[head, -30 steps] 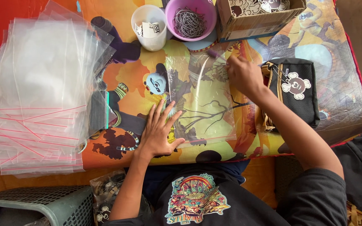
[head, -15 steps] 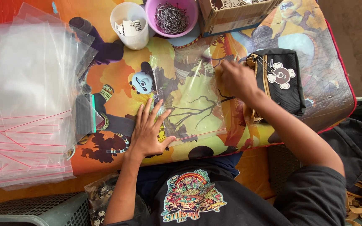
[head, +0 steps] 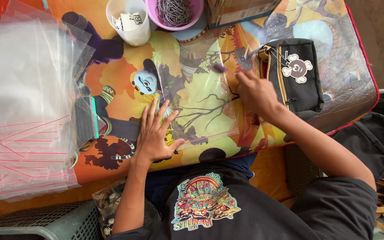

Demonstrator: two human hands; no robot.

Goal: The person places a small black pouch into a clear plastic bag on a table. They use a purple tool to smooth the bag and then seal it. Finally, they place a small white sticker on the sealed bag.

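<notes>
A clear plastic zip bag (head: 201,89) with a red seal strip lies flat on the bright cartoon-print table cover (head: 121,84). My left hand (head: 156,133) rests palm down on the bag's lower left corner, fingers spread. My right hand (head: 256,91) hovers at the bag's right edge with its fingers curled. They pinch a small purple-tipped object (head: 221,68) that points left over the bag. What the object is cannot be told.
A thick stack of clear zip bags (head: 23,111) covers the left side. At the back stand a white cup (head: 130,22), a purple bowl of dark chains (head: 176,11) and a cardboard box (head: 241,9). A black pouch (head: 296,75) lies right, a grey basket (head: 36,222) lower left.
My right hand has come from the back near the box down to the right edge of the clear bag. My left hand stays pressed on the bag.
</notes>
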